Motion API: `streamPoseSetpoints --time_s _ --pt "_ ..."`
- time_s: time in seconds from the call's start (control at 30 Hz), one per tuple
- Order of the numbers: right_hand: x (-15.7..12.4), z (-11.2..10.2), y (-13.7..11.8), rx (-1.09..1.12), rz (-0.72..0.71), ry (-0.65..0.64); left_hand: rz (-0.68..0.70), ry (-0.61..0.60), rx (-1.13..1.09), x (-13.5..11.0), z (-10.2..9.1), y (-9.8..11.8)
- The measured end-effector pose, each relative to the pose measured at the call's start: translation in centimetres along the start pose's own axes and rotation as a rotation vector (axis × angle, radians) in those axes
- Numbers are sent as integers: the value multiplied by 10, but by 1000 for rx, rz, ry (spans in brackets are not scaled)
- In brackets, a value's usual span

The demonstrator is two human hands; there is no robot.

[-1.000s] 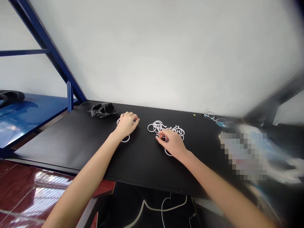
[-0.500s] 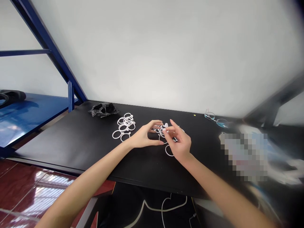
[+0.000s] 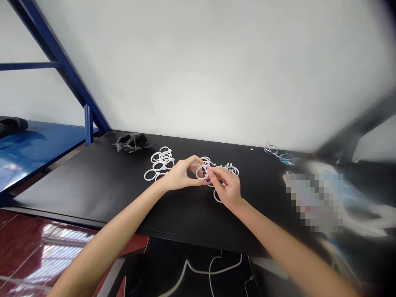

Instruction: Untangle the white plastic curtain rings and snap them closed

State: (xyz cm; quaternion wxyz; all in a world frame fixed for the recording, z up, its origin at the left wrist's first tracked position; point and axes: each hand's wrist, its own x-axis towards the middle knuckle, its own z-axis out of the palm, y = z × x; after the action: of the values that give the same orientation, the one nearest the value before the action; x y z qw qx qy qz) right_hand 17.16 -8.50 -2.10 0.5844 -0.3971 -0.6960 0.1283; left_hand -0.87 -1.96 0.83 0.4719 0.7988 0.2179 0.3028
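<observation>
A white plastic ring (image 3: 197,175) is held up between my two hands over the black table. My right hand (image 3: 228,185) pinches its right side between thumb and fingertips. My left hand (image 3: 182,174) curls around the left side, with its fingers and thumb on the ring. The exact contact of the left fingertips is partly hidden. Behind and beside my right hand lie more loose white rings (image 3: 232,168), some covered by the hand. To the left of my left hand is a pile of several white rings with small knobs (image 3: 159,166).
A crumpled dark plastic bag (image 3: 132,142) lies at the back left of the table (image 3: 102,177). Eyeglasses (image 3: 287,158) rest at the back right, near a blurred pale packet (image 3: 315,202). White cables (image 3: 213,272) hang below the front edge. A blue frame (image 3: 62,66) rises at left.
My hands have come closer together, and the right hand has shifted slightly left. A white ring now shows plainly between them. The left pile has stayed put.
</observation>
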Motion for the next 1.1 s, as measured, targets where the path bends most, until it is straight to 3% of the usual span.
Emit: streamPoseSetpoints --time_s 0.17,0.4,0.5,0.63,0.77,0.93,1.1 --pt "-1 -1 -2 -37 -50 46 -10 -135 -103 1 1 1" --pt "-1 -3 -6 -92 -107 10 -50 -159 -175 0 4 1" --pt "0 -4 -2 -55 -36 3 -19 -103 13 0 -1 2" --pt "1 -6 5 11 65 30 25 116 543 0 -21 -9" --pt "0 -5 7 -9 71 38 -103 202 986 -5 -50 -26" --pt "-2 -2 7 -47 32 32 -255 169 1126 -13 -68 -37" --pt "-2 -2 7 -71 51 52 -308 152 1132 -14 -65 -39"
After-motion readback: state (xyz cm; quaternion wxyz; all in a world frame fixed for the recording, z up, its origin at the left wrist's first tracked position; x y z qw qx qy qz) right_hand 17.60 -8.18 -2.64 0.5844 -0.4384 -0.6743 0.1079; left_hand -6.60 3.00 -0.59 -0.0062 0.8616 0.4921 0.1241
